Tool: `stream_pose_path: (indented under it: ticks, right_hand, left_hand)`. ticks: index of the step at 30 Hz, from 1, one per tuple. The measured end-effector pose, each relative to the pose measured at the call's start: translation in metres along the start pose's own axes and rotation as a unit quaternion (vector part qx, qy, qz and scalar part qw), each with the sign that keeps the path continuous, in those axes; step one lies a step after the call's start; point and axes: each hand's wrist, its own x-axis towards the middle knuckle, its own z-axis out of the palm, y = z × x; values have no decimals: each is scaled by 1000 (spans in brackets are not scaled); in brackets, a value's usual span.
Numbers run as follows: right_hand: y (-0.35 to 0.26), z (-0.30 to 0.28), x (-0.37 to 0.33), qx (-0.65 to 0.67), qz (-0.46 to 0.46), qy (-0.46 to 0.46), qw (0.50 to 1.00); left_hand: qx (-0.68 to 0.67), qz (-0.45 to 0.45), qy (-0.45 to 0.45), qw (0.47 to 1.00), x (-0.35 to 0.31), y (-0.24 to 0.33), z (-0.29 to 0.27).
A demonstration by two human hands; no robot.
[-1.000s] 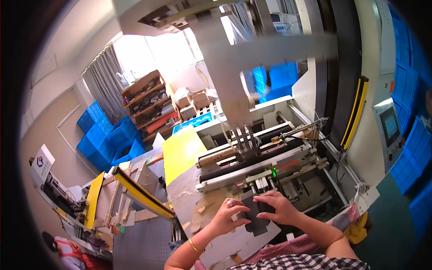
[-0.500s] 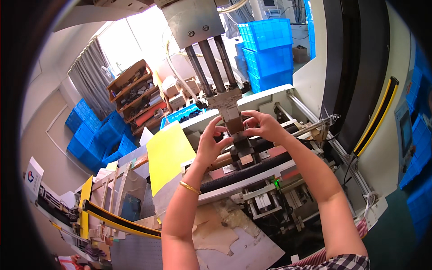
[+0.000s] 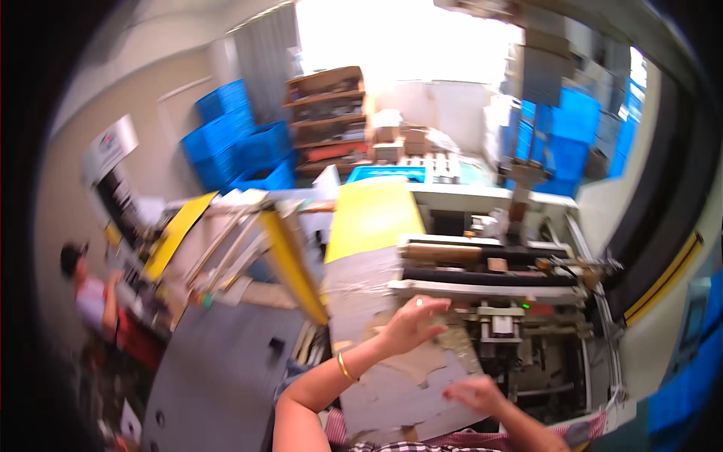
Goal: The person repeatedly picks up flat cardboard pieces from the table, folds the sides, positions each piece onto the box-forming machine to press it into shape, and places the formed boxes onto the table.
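Observation:
My left hand (image 3: 413, 325), a gold bangle at its wrist, is raised over a worn grey-white board (image 3: 407, 403) with torn brown patches. Its thumb and forefinger stand apart with nothing between them. Lower down and to the right, my right hand (image 3: 482, 396) hovers above the board's right edge, its fingers smeared by motion. Beyond both hands lies the machine's bed, with a black padded bar (image 3: 459, 277) and a white rail (image 3: 489, 290). The upright press head (image 3: 520, 181) comes down at the far right of the bed, apart from my hands.
A yellow sheet (image 3: 374, 218) lies at the far end of the board. A yellow-and-black bar (image 3: 292, 264) rises to the left, above a dark grey table (image 3: 218, 377). Another person (image 3: 105, 305) stands at the far left. Blue crates (image 3: 233, 143) and a wooden shelf (image 3: 327, 113) are behind.
Both hands have left the press head and come back toward me over the board. My view has swung left, so the machine now sits farther right and another person shows more fully.

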Motion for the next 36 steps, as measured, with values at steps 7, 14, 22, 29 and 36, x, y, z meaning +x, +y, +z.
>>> stream_pose_path:
  ticks: [7,14,22,29,36]
  right_hand:
    - [-64,137,-8,184,170,-217,944]
    - [-131,263,77,92,63,-400,910]
    - [-189,390,139,27,-45,-547,836]
    - [-199,419,143,1,-83,-579,811]
    - [-194,368,111,-28,-134,-522,842]
  left_hand:
    - [76,-325,412,848,-334,-14,-139]
    - [328,-714,546,292,-835,113,-169]
    - [344,-839,417,66,-942,267,-137]
    - [344,-852,380,107,-977,250,-145]
    - [17,-628,577,521,-805,126,-212]
